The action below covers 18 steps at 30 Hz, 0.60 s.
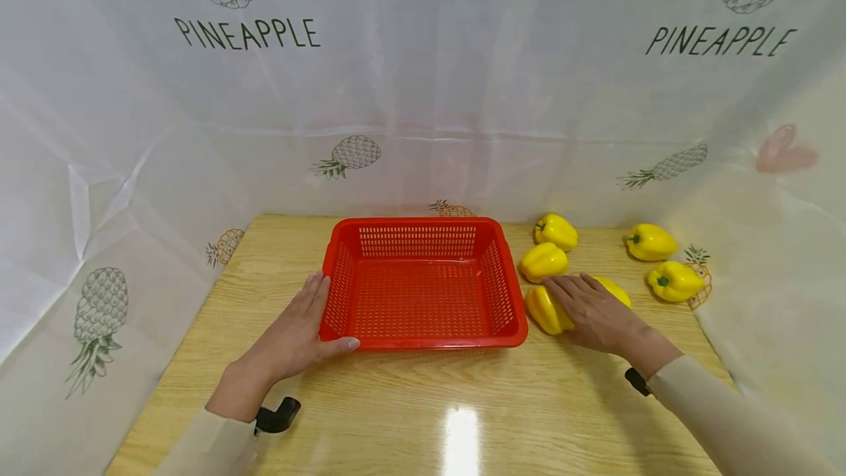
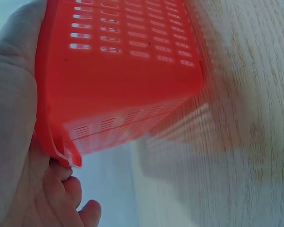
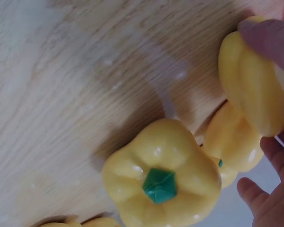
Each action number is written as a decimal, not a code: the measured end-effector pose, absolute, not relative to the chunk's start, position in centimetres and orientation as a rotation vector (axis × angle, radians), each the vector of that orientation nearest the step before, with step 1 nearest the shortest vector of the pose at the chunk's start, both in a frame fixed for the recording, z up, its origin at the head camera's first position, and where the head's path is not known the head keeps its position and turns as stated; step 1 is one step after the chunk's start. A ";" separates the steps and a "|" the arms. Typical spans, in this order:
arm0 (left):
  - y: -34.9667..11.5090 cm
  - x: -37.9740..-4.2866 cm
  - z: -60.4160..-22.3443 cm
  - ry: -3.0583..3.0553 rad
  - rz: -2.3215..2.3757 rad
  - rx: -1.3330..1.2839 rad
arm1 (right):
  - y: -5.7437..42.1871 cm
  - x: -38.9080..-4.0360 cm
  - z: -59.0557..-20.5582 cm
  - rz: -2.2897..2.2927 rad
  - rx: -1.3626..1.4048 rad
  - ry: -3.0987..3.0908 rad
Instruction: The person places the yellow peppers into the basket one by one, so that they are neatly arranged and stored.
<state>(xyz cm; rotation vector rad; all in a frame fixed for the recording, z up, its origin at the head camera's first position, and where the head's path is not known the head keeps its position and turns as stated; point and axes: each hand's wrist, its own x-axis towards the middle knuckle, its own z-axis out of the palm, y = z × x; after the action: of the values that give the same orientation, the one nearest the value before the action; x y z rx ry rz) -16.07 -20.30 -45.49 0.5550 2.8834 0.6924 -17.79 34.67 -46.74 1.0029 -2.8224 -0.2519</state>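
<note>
A red plastic basket (image 1: 416, 342) with slotted walls stands on the table. At its front left corner rests my left hand (image 1: 300, 322), fingers lying along the left rim and thumb over the front rim. In the left wrist view the basket's outer wall (image 2: 118, 85) fills the space beside the thumb and fingers. My right hand (image 1: 595, 314) grips a yellow bell pepper (image 1: 547, 311) just right of the basket; the right wrist view has thumb and fingers on opposite sides of that pepper (image 3: 251, 80). Partly behind this hand lies another yellow bell pepper (image 1: 616, 291).
Two yellow peppers, one nearer (image 1: 544, 261) and one farther (image 1: 557, 231), lie beside the basket's right wall. Farther right sit another pair, an upper pepper (image 1: 651, 242) and a lower pepper (image 1: 675, 281). A pineapple-print sheet (image 1: 423, 94) encloses the wooden table (image 1: 396, 410) at back and sides.
</note>
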 end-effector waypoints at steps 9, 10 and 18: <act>-19.8 -15.6 -45.2 2.903 0.685 0.542 | 33.9 -18.0 -47.7 -0.184 0.851 -2.842; -19.8 -15.6 -45.1 2.904 0.685 0.542 | 33.9 -18.1 -47.7 -0.170 0.835 -2.849; -19.5 -15.8 -44.8 2.910 0.617 0.563 | 33.6 -18.9 -45.9 -0.175 0.783 -2.710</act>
<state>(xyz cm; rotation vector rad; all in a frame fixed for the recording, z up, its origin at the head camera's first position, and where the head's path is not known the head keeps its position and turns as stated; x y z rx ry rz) -15.77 -19.54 -44.77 0.5630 2.9096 0.6166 -18.89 33.64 -45.93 0.7835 -2.7102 -0.1748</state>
